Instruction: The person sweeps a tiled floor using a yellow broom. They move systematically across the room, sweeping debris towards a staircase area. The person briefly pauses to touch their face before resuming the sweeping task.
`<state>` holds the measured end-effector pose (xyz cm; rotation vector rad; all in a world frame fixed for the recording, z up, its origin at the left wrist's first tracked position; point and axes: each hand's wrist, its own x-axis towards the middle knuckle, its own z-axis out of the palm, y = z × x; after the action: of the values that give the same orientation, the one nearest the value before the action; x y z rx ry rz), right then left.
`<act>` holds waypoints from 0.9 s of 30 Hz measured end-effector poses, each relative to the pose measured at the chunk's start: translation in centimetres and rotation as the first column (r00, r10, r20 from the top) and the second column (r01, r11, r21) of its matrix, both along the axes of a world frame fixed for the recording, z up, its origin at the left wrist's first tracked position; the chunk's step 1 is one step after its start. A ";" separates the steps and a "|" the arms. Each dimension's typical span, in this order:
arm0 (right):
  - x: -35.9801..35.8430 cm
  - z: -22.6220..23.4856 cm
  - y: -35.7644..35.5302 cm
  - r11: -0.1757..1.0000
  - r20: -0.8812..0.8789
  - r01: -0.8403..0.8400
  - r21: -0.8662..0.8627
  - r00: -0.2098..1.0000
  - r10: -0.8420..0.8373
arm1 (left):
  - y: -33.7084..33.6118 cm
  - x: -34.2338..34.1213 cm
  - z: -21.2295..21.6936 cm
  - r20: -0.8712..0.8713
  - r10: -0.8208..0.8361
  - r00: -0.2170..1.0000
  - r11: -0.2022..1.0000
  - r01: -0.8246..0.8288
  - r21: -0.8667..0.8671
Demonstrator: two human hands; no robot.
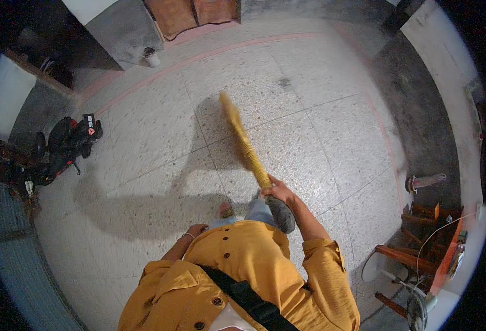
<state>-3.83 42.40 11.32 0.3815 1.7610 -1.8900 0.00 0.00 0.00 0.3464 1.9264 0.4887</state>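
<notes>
My right hand (276, 190) is closed round a long yellow broom (248, 149), which slants forward and to the left over the floor. The broom's far end is smeared by motion. Just below this hand is a dark rounded piece (281, 215); whether it belongs to the broom I cannot make out. My left hand (198, 229) hangs beside my left hip, near the hem of my yellow shirt (237, 243). A pale band circles that wrist, and its fingers are mostly turned out of sight. One foot (226, 210) shows between the hands.
Speckled pale tiles (309, 138) make up the floor. A black motorcycle (66, 146) stands at the left. By the far wall sits a small white container (151, 57), left of a brown door (199, 16). Wooden furniture (425, 248) and a fan (416, 309) stand at the right.
</notes>
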 end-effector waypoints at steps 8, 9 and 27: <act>-8.8 0.7 3.2 0.922 0.129 -0.253 -0.293 0.945 0.300 | 6.0 -6.8 1.2 -0.126 0.039 0.991 0.999 -0.037 0.018; -10.1 -0.7 6.6 0.872 -0.112 -0.350 -0.344 0.937 0.332 | 7.5 -8.2 -0.8 -0.137 0.074 0.988 0.997 -0.068 0.047; -28.9 3.9 39.8 0.955 0.230 0.296 0.029 0.928 -0.294 | 21.9 -16.2 1.7 -0.012 0.242 0.970 0.970 -0.242 -0.034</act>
<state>-32.74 82.18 15.17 0.8725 1.6108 -1.9561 -16.23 21.94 1.70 0.0895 1.9925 0.6127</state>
